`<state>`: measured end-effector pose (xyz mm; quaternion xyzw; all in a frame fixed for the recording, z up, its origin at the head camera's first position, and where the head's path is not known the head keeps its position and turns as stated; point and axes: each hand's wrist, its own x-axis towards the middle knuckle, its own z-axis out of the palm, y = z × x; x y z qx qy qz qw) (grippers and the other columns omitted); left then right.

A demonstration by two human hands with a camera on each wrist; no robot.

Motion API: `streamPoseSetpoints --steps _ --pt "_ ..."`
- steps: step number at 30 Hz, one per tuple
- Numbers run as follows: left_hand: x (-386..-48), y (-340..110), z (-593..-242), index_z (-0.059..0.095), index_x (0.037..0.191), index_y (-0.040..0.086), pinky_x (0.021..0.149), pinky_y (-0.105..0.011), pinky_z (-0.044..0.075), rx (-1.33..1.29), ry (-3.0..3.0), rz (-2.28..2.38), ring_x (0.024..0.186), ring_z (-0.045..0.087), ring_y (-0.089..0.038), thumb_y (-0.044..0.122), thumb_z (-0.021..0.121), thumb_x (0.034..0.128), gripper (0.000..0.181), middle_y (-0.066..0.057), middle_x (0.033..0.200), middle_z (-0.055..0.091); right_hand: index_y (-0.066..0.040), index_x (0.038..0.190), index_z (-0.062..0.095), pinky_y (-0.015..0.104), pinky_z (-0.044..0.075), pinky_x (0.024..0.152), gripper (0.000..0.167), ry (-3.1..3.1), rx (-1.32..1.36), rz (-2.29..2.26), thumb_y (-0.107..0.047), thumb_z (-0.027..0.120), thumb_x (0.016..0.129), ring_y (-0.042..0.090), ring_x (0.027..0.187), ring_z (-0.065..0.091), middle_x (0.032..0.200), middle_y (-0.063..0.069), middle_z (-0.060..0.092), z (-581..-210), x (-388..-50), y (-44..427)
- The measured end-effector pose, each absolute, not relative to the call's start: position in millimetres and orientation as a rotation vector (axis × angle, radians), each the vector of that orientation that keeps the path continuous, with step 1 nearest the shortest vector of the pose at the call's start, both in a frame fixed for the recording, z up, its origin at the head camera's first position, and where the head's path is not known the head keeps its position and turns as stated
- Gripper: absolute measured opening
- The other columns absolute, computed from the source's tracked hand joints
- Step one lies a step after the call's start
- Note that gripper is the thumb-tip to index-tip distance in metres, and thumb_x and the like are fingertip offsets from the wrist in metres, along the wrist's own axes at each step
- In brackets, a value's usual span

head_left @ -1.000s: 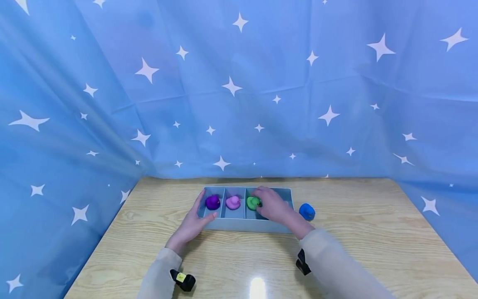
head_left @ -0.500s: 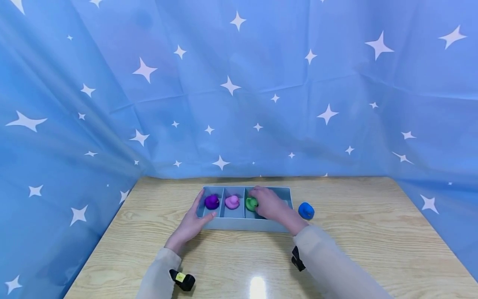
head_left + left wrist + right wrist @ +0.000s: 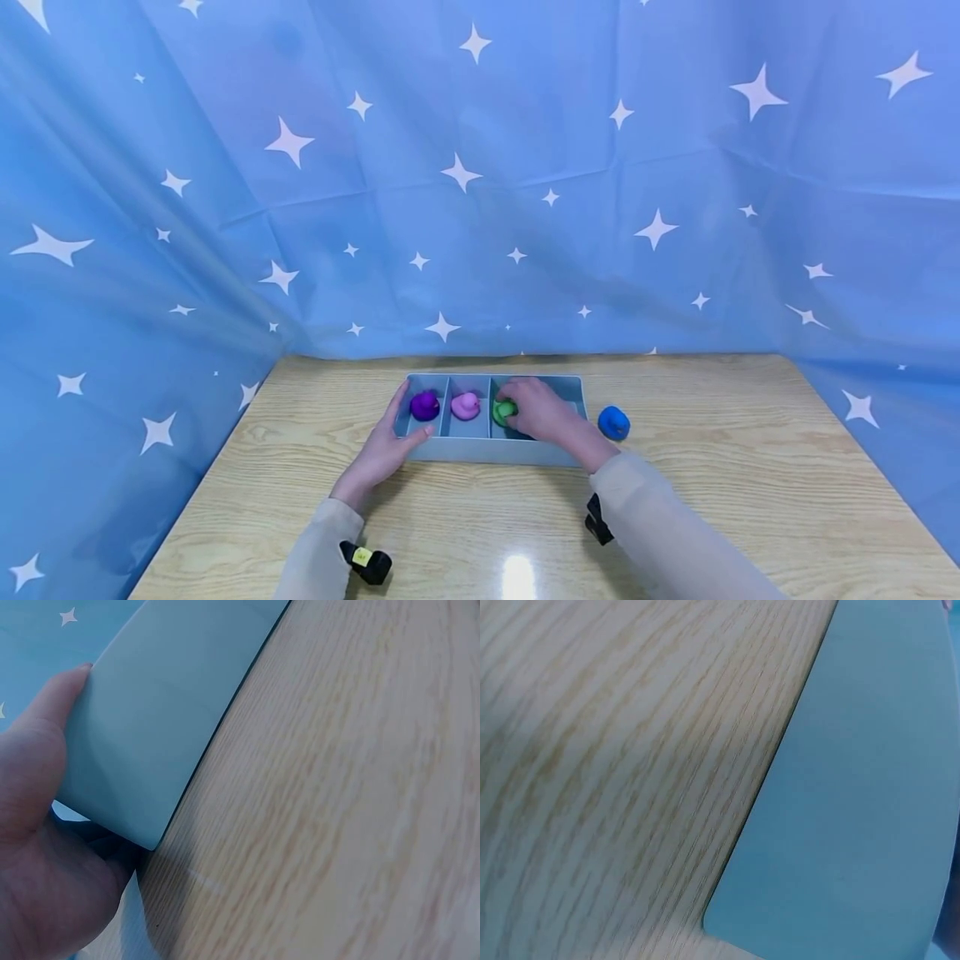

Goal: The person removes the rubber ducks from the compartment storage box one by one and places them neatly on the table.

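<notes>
A pale blue divided box stands on the table in the head view. My left hand holds its left end, thumb at the front rim and fingers along the left side; the left wrist view shows this hand at the box corner. In the third compartment my right hand pinches a green rubber duck, which it partly hides. A purple duck sits in the leftmost compartment, a pink duck in the second. The right wrist view shows mainly the box's front wall.
To the right of the box, a blue duck lies on the wooden table. Behind and at both sides of the table hangs a blue curtain with white stars.
My right hand has shifted slightly left and now covers more of the green duck. The left hand stays at the box's left end. Box and other ducks keep their places.
</notes>
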<state>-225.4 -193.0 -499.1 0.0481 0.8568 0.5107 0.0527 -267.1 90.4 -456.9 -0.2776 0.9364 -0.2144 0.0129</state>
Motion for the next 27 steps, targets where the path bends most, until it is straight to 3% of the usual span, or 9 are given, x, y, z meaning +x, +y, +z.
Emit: streamPoseSetpoints --steps 27 --pt "-227.1 -193.3 -501.2 0.011 0.167 0.029 0.116 -0.068 0.020 0.129 2.596 1.568 0.149 0.023 -0.049 0.038 0.072 0.0966 0.094 -0.015 0.170 0.015 -0.006 0.111 0.077 0.032 0.057 0.075 0.025 2.894 -0.885 -1.054 -0.014 0.083 0.088 0.013 0.085 0.062 0.104 0.000 0.069 -452.0 -260.1 100.3"
